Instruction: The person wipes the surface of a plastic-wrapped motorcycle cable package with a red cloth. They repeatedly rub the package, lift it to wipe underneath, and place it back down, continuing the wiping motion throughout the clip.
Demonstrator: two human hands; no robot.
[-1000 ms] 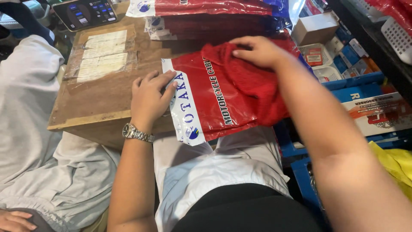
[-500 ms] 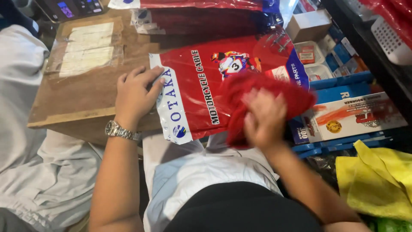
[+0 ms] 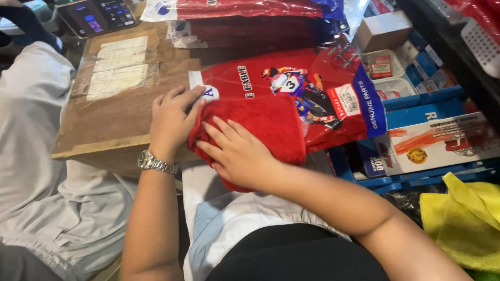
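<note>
Compared with a second ago, when the flat red plastic package with a printed motorcycle rider (image 3: 307, 99) lay uncovered under both palms, a fuzzy red cloth (image 3: 260, 127) now covers its near left part; half a second ago the right hand (image 3: 237, 151) was carrying that cloth in from the right as a bunched wad, and it now lies spread and pressed flat. The right hand rests palm down on the cloth with its fingers (image 3: 221, 130) splayed and gripping nothing, while the left hand (image 3: 172, 119), a silver metal wristwatch (image 3: 151, 162) on its wrist, lies just beside it, fingers extended and loose, touching the cloth's left edge and the white end of the package. Judging by this, the cloth has gone from being brought over to being laid or rubbed on the package, which itself sits on the brown cardboard box (image 3: 114, 119) serving as a desk, its right half hanging past the edge over the blue plastic crates (image 3: 432, 99). More red packages (image 3: 245, 9) are stacked at the far edge, a dark device with a lit screen (image 3: 99, 15) stands at the far left, and a crumpled yellow plastic bag (image 3: 463, 218) lies to the right. Little room remains: the crates crowd the right forearm, and the grey fabric (image 3: 36, 156) borders the box on the left.
</note>
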